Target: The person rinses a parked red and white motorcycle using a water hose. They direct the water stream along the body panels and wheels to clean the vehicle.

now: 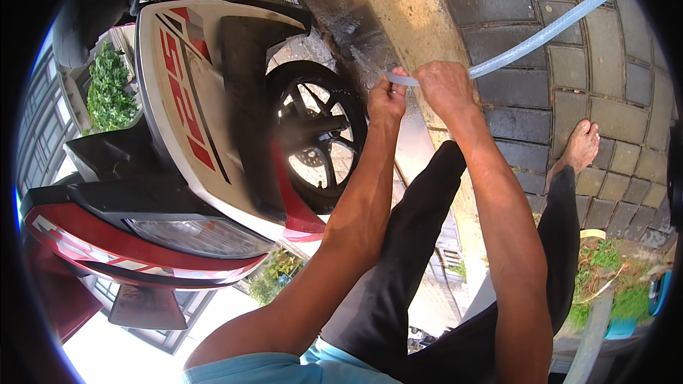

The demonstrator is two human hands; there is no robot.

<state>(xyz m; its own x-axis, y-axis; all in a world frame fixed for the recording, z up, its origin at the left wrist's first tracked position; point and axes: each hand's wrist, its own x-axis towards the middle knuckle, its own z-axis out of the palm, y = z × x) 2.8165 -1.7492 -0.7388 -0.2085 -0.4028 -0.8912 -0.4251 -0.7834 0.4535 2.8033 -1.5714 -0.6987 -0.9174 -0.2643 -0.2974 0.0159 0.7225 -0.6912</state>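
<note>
A translucent pale blue garden hose (551,30) comes in from the upper right to my hands. My right hand (445,89) is wrapped around it a short way behind its end. My left hand (388,99) pinches the hose near its tip with thumb and fingers. Water (359,57) sprays from the tip up and to the left. Left of my hands stands a motorcycle with a red, white and black body (178,92). Its black spoked wheel (316,131) is close to my left hand and forearm.
A pale concrete curb (405,7) runs beneath my hands, with grey paving bricks (509,64) to its right. My bare foot (583,146) rests on the bricks. Grass (629,304) and another stretch of hose (590,341) lie at lower right. A green bush (110,89) stands far left.
</note>
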